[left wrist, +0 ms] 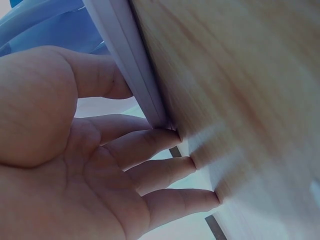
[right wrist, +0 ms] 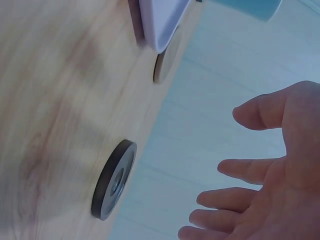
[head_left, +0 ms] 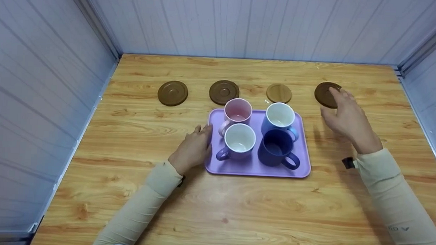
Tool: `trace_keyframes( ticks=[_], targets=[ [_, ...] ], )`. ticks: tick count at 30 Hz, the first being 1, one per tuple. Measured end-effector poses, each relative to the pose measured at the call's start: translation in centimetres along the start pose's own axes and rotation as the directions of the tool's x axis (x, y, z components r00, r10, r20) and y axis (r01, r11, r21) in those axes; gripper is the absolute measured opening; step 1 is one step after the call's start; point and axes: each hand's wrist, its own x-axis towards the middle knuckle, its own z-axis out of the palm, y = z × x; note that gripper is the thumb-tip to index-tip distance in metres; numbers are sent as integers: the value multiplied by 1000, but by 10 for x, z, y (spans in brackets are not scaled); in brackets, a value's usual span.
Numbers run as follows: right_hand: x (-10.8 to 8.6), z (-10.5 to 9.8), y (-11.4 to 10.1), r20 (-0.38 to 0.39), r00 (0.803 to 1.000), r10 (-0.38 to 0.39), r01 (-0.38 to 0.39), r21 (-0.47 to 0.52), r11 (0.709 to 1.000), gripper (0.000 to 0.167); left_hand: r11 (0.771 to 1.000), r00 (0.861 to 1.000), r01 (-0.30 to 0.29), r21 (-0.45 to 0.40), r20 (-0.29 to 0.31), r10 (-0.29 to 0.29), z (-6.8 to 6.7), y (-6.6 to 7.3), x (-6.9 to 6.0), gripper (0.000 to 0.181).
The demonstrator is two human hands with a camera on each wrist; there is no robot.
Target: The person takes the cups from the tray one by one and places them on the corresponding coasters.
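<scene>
A lilac tray (head_left: 231,169) bears a pink mug (head_left: 244,118), a white-lined mug with a purple handle (head_left: 239,156), a light-blue mug (head_left: 267,125) and a dark-blue mug (head_left: 269,157). My left hand (head_left: 191,150) touches the tray's left edge; in the left wrist view the thumb of this hand (left wrist: 75,150) meets the rim, fingers extended with several tips at the table. My right hand (head_left: 352,121), fingers spread and holding nothing, hovers by the far-right brown coaster (head_left: 325,95), partly covering it from above. The right wrist view shows that hand (right wrist: 270,185) apart from the coaster (right wrist: 112,182).
Behind the tray lie two more dark brown coasters, one at the left (head_left: 172,93) and one in the middle (head_left: 223,92), plus a smaller light wooden coaster (head_left: 279,93). Pale panels (head_left: 228,25) enclose the back and sides of the wooden table (head_left: 229,213).
</scene>
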Motion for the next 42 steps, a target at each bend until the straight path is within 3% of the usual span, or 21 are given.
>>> trace_keyframes(
  ticks=[8,16,27,34,42],
  targets=[
    [-30,21,-15,7,995,-103,103,-49,993,75,1000,1000,10,1,3,-10,2,-1,-1,59],
    [-55,46,-20,60,973,-222,227,-88,970,66,1000,999,-29,11,-29,29,5,-2,-1,57],
    [-67,68,-17,182,954,-238,254,-70,965,66,1000,1000,-2,3,-7,2,5,-2,-1,57],
    [-67,79,-18,164,952,-259,281,-134,950,60,1000,1000,0,4,-8,0,5,-2,-1,57],
    [-67,78,-18,158,952,-263,288,-169,942,57,1000,1000,-4,18,-11,4,2,0,1,57]
  ],
)
